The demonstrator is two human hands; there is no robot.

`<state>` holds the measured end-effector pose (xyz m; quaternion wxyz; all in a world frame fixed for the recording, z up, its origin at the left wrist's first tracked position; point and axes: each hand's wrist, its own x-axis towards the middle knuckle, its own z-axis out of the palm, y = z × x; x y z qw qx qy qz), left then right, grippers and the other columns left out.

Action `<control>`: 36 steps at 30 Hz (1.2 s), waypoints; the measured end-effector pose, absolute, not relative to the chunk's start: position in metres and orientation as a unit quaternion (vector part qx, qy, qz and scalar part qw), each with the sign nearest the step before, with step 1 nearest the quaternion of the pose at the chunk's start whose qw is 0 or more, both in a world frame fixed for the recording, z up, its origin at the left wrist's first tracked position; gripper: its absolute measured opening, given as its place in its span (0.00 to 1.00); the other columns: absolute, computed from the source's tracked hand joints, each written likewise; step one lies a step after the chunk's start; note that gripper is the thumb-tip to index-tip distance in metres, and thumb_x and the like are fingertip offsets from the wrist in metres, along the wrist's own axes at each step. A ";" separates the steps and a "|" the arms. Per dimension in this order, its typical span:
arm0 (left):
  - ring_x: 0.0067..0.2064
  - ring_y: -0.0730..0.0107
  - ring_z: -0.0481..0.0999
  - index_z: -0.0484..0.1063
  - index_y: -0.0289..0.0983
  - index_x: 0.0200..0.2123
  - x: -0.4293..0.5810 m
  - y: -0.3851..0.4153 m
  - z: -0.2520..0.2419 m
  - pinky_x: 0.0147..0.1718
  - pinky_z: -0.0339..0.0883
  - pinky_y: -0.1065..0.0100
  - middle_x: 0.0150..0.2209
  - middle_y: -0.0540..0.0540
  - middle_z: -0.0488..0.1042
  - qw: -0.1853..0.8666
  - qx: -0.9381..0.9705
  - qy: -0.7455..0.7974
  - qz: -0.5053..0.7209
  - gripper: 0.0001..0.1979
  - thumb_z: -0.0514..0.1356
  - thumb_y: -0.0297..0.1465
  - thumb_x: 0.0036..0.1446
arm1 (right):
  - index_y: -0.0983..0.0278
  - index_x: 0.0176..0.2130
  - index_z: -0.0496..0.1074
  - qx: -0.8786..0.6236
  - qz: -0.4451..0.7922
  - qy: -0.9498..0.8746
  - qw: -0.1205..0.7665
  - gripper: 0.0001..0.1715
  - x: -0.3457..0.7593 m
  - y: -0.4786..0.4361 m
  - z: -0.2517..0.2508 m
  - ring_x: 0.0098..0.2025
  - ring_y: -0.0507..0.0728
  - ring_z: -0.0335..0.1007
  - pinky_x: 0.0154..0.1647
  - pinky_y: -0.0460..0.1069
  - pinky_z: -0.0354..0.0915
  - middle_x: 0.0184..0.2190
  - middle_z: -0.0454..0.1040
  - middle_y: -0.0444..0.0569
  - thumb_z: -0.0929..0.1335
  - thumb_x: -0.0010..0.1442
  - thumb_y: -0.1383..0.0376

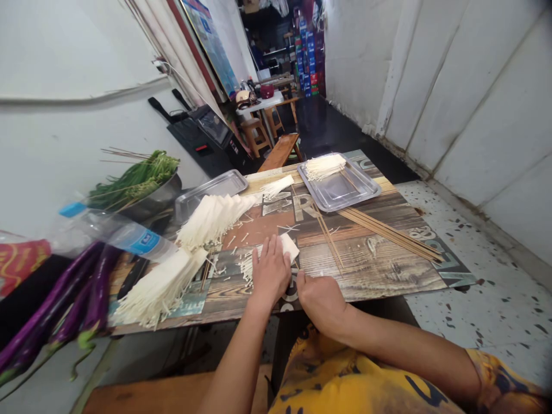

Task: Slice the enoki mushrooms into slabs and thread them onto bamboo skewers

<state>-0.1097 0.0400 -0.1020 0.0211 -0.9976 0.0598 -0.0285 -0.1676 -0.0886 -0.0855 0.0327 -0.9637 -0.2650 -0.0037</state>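
Note:
My left hand (272, 267) lies flat, fingers stretched out, over a bunch of enoki mushrooms (291, 245), pressing it to the table. White ends of the bunch show past the fingertips and on both sides. Close on its right, my right hand (319, 300) is closed around a thin bamboo skewer, mostly hidden in the fist; its point is at the bunch's near edge. Whether it has entered the mushrooms I cannot tell. More enoki bunches (211, 221) are lined up to the left, with another pile (166, 287) nearer me.
A clear tray (360, 187) holds skewered enoki at the back right, beside loose skewers (392, 234). At left are a second tray (224, 183), a water bottle (125, 233) lying tilted, purple eggplants (97, 293) and a metal bowl (166, 192) of skewered greens.

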 end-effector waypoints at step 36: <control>0.67 0.61 0.50 0.53 0.34 0.64 -0.113 0.040 -0.101 0.62 0.45 0.49 0.66 0.41 0.52 0.021 -0.997 0.067 -0.033 0.25 0.41 0.33 0.65 | 0.75 0.43 0.71 -0.971 0.065 -0.207 0.103 0.16 -0.153 -0.089 -0.068 0.35 0.61 0.77 0.31 0.49 0.67 0.32 0.78 0.61 0.58 0.60 0.77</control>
